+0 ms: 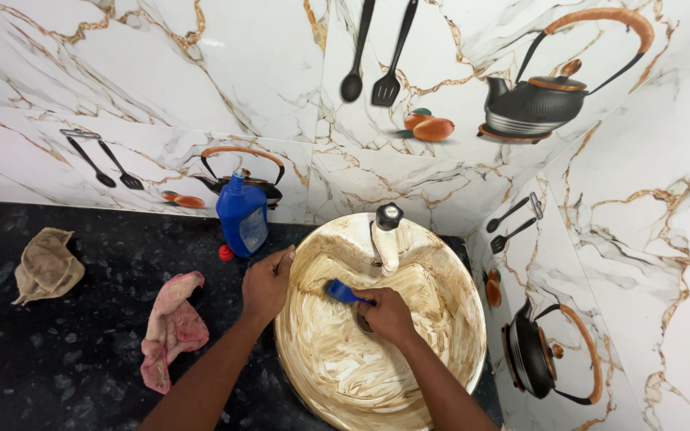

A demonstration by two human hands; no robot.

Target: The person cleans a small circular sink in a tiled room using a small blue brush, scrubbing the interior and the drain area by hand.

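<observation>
A round white basin [441,263] smeared with brown grime sits in the black counter. My right hand [389,315] is inside the bowl, closed on a blue brush [341,292] whose head points left against the basin's inner wall. My left hand [267,281] rests on the basin's left rim, fingers curled over the edge. A white tap [386,235] with a black knob stands at the back of the basin.
A blue bottle [242,214] stands open by the wall left of the basin, its red cap [226,253] lying beside it. A pink cloth [171,327] and a beige cloth [47,266] lie on the black speckled counter [57,359]. Marble-pattern tiled walls enclose the corner.
</observation>
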